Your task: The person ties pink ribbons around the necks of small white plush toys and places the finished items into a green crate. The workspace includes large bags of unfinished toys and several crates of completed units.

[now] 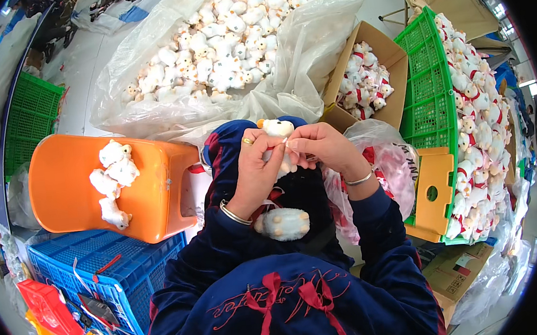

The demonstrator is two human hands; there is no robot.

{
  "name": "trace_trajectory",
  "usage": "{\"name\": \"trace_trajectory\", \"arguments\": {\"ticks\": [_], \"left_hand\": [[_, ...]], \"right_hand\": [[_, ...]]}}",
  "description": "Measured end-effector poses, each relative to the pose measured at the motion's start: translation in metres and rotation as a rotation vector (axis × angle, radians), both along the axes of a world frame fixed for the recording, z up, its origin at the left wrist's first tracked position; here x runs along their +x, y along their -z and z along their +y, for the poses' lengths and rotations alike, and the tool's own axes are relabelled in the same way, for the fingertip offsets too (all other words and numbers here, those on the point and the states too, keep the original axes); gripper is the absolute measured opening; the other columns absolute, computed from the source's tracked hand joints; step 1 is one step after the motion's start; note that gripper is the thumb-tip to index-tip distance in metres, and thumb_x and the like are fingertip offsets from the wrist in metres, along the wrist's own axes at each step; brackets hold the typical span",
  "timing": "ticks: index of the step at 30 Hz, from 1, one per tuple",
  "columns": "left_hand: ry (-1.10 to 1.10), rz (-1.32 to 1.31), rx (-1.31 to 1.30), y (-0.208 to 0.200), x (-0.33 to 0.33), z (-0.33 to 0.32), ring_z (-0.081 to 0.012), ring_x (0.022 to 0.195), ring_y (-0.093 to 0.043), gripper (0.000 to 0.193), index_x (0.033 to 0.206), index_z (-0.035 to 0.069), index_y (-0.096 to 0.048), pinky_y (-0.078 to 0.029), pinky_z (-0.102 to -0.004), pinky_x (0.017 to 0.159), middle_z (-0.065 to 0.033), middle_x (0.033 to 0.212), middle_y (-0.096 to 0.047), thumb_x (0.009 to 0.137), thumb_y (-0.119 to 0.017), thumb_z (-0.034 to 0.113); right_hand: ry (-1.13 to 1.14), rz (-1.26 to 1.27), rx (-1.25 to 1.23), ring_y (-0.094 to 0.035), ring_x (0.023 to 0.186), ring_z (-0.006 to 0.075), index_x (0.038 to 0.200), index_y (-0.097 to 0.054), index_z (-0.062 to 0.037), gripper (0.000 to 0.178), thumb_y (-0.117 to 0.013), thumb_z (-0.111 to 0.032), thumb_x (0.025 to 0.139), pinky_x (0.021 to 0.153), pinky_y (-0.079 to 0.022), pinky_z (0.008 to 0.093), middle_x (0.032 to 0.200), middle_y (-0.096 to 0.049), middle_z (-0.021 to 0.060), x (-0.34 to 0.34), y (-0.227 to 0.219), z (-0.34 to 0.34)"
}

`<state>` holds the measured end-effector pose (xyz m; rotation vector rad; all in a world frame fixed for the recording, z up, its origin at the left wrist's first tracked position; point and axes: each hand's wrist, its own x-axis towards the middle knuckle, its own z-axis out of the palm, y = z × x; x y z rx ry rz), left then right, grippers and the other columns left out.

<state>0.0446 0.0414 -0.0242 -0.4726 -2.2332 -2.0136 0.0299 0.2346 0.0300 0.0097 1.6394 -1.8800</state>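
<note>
Above my lap, a small white plush toy (278, 128) with an orange-brown ear faces up between my hands. My left hand (260, 162) is closed around its left side, thumb at the neck. My right hand (324, 146) is closed too; its thumb and forefinger pinch at the toy's neck, beside a small pale bit too small to name, and the other fingers curl against the body. A trace of red shows at the neck. On my lap, close to my body, rests another white plush toy (283, 223), with a red ribbon (275, 196) just beyond it.
An orange chair (65, 176) at left bears several plush toys (115, 165). Ahead lies a clear plastic sheet (150, 123) heaped with more. To the right stand a cardboard box (393, 57), a green crate (424, 90) and a plastic bag (385, 151). A blue crate (107, 258) is near left.
</note>
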Motion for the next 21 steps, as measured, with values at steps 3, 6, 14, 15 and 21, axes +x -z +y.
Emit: {"name": "trace_trajectory", "arguments": {"ticks": [3,6,14,15,21], "left_hand": [[0.006,-0.008,0.012,0.001,-0.001,-0.001,-0.0210,0.096,-0.053,0.009,0.097,0.005,-0.069,-0.045,-0.0309,0.084,-0.0061,0.099,-0.054,0.090,-0.071,0.000],[0.002,-0.035,0.033,-0.001,0.000,0.000,-0.0202,0.097,-0.053,0.009,0.098,0.005,-0.071,-0.045,-0.0303,0.086,-0.0059,0.099,-0.055,0.090,-0.071,0.001],[-0.008,-0.029,0.012,0.000,-0.001,0.001,-0.0193,0.097,-0.054,0.009,0.099,0.004,-0.072,-0.045,-0.0294,0.086,-0.0061,0.100,-0.056,0.090,-0.072,0.002],[-0.012,-0.045,0.015,0.001,-0.001,0.002,-0.0192,0.097,-0.054,0.009,0.099,0.004,-0.072,-0.045,-0.0292,0.086,-0.0062,0.101,-0.056,0.090,-0.072,0.002],[-0.004,-0.109,0.042,-0.002,0.000,0.002,-0.0180,0.097,-0.054,0.009,0.099,0.003,-0.071,-0.044,-0.0279,0.086,-0.0056,0.102,-0.053,0.091,-0.072,0.002]], "right_hand": [[0.003,0.042,-0.018,-0.061,0.075,0.0069,0.092,-0.072,-0.0004,0.024,-0.063,-0.022,0.100,0.067,-0.046,0.0238,0.084,-0.072,0.0019,0.002,0.001,0.000],[-0.057,0.088,0.132,-0.058,0.072,0.0060,0.090,-0.074,-0.0003,0.027,-0.065,-0.024,0.099,0.067,-0.044,0.0230,0.081,-0.070,-0.0001,0.001,-0.001,0.005],[-0.009,0.102,0.131,-0.056,0.073,0.0037,0.093,-0.074,0.0000,0.022,-0.068,-0.020,0.098,0.065,-0.044,0.0203,0.081,-0.068,-0.0026,0.001,-0.004,0.004],[0.000,0.108,0.112,-0.056,0.075,0.0039,0.093,-0.074,0.0003,0.020,-0.068,-0.018,0.098,0.067,-0.045,0.0204,0.083,-0.068,-0.0022,0.003,-0.004,0.002],[0.193,0.188,0.000,-0.061,0.082,0.0053,0.104,-0.069,0.0007,0.012,-0.069,-0.006,0.095,0.075,-0.050,0.0220,0.092,-0.069,0.0003,0.015,0.016,-0.001]]}}
